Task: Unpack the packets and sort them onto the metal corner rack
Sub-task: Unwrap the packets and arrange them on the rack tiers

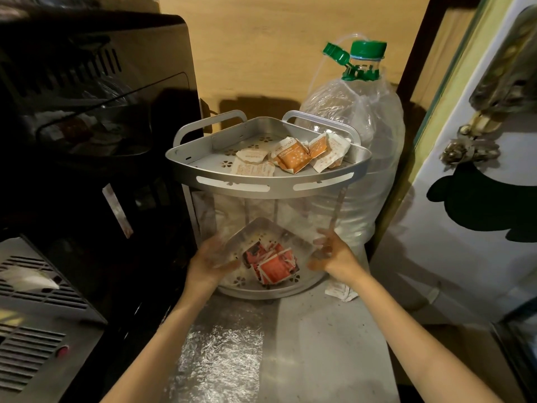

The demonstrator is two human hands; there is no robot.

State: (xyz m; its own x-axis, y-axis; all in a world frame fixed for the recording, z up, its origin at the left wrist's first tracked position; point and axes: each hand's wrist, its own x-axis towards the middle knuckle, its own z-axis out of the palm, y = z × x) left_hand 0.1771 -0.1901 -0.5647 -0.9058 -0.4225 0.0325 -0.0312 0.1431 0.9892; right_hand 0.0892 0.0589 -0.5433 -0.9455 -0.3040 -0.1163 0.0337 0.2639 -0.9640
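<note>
The metal corner rack (pixel 270 186) stands on the counter with two tiers. Its top tier holds several orange and white packets (pixel 290 157). Several red packets (pixel 271 264) lie on the lower tier (pixel 261 292). In front of the lower tier, my left hand (pixel 209 260) and my right hand (pixel 334 254) each grip an edge of a clear plastic bag (pixel 261 219) stretched between them. The bag blurs the rack's posts behind it. One white packet (pixel 340 292) lies on the counter just right of the rack's base.
A large clear water bottle with a green cap (pixel 363 112) stands behind the rack on the right. A black appliance (pixel 96 126) fills the left side, and a white fridge door (pixel 479 199) the right. Crinkled foil covers the steel counter (pixel 220 353) in front.
</note>
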